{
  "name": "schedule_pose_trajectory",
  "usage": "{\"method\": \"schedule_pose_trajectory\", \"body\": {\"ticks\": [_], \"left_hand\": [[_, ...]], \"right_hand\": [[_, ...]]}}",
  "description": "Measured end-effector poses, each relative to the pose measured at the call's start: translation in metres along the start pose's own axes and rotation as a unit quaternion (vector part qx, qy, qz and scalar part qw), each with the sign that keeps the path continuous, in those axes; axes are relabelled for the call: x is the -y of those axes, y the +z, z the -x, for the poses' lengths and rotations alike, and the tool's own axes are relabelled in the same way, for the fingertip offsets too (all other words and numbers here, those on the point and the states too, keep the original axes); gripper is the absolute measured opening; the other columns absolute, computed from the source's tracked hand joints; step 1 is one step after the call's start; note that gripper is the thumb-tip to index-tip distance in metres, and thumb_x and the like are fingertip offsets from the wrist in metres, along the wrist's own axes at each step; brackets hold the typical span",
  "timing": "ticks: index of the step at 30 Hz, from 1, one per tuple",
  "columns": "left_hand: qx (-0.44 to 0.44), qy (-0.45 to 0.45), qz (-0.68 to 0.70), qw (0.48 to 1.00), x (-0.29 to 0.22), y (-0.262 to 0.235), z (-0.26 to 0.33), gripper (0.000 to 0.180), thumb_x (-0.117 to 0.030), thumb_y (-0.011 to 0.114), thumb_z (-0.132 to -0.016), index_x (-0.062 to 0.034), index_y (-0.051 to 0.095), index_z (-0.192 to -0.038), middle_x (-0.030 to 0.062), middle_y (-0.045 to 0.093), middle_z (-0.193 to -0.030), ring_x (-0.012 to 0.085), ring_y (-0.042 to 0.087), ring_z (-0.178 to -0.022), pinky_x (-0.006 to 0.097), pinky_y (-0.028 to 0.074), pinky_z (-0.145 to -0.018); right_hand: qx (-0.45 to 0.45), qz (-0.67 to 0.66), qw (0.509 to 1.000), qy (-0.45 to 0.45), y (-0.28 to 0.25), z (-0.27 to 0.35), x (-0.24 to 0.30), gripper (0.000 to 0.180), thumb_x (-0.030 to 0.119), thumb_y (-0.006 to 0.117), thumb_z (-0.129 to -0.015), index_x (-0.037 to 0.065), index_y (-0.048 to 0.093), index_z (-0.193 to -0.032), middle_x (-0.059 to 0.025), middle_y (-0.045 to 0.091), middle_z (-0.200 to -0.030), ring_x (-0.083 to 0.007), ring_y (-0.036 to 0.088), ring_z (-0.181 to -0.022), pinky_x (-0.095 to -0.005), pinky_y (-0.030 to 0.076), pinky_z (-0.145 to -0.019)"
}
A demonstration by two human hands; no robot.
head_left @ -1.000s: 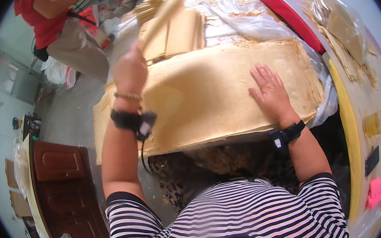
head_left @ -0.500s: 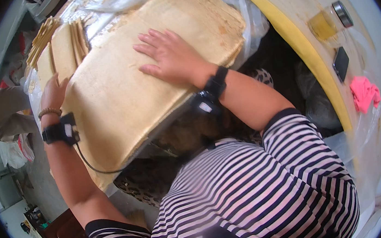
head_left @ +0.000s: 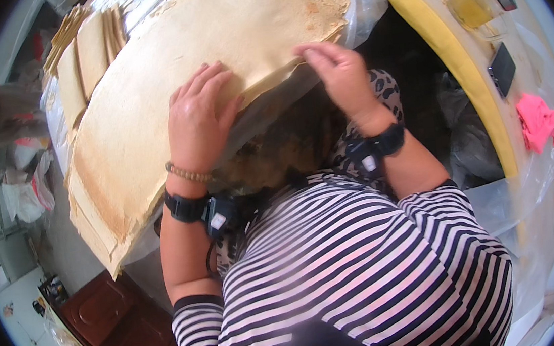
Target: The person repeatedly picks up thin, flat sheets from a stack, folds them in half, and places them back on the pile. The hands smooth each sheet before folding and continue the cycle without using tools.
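Observation:
A broad stack of thin, pale tan sheets (head_left: 149, 112), resembling tofu skin, lies in front of me, its near edges layered and ragged. My left hand (head_left: 200, 117) rests on the top sheet close to the near edge, fingers stretched out and holding nothing. At the near right edge, my right hand (head_left: 341, 75) pinches the rim of a sheet between thumb and fingers. How many layers are in that pinch cannot be made out. Folded tan strips (head_left: 92, 54) stand in a row at the stack's far left.
Clear plastic film (head_left: 368, 11) lies under the stack. To the right, beyond a yellow edge (head_left: 444, 61), are a lidded glass jar (head_left: 472, 7) of yellow liquid, a dark phone (head_left: 502, 70) and a pink cloth (head_left: 539, 122). A brown wooden cabinet (head_left: 113, 312) stands lower left.
My left hand has moved right from the left edge to the near middle. My right hand has gone from lying flat on the sheet to pinching its near right edge.

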State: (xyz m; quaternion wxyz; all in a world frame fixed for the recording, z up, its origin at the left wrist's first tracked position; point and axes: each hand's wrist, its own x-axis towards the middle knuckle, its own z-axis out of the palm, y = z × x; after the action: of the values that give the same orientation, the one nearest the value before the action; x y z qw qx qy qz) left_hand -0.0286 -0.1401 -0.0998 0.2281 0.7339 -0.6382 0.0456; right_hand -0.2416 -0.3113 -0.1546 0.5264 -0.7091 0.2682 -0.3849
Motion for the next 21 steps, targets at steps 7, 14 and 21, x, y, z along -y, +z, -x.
{"method": "schedule_pose_trajectory", "body": {"ticks": [7,14,21], "left_hand": [[-0.021,-0.008,0.009,1.000,0.002,0.005,-0.001,0.026,-0.020,0.079,-0.092,-0.0108,0.078,-0.116,0.0072,0.074,-0.133,0.0271,0.066,-0.130,0.042,0.050,-0.109],[-0.028,-0.003,-0.056,0.998,-0.012,0.004,-0.007,0.027,-0.029,0.080,-0.093,-0.0104,0.078,-0.112,0.0078,0.075,-0.130,0.0277,0.069,-0.124,0.041,0.054,-0.102],[-0.016,-0.059,-0.024,0.998,-0.072,0.027,-0.065,0.045,-0.041,0.072,-0.096,-0.0068,0.072,-0.126,0.0178,0.076,-0.114,0.0362,0.073,-0.104,0.045,0.059,-0.089]], "right_hand": [[0.031,-0.161,0.957,0.240,-0.032,0.000,0.002,0.040,0.028,0.058,-0.110,0.001,0.065,-0.138,-0.0111,0.077,-0.114,-0.0146,0.074,-0.096,-0.0284,0.058,-0.089],[0.001,-0.288,0.909,0.300,-0.033,-0.011,0.003,0.041,0.033,0.063,-0.107,0.003,0.063,-0.136,-0.0137,0.078,-0.105,-0.0170,0.073,-0.082,-0.0302,0.060,-0.077],[0.146,-0.246,0.929,0.236,-0.022,-0.041,0.027,0.041,0.027,0.057,-0.110,0.005,0.061,-0.145,-0.0036,0.071,-0.097,-0.0124,0.067,-0.074,-0.0270,0.058,-0.073]]}}
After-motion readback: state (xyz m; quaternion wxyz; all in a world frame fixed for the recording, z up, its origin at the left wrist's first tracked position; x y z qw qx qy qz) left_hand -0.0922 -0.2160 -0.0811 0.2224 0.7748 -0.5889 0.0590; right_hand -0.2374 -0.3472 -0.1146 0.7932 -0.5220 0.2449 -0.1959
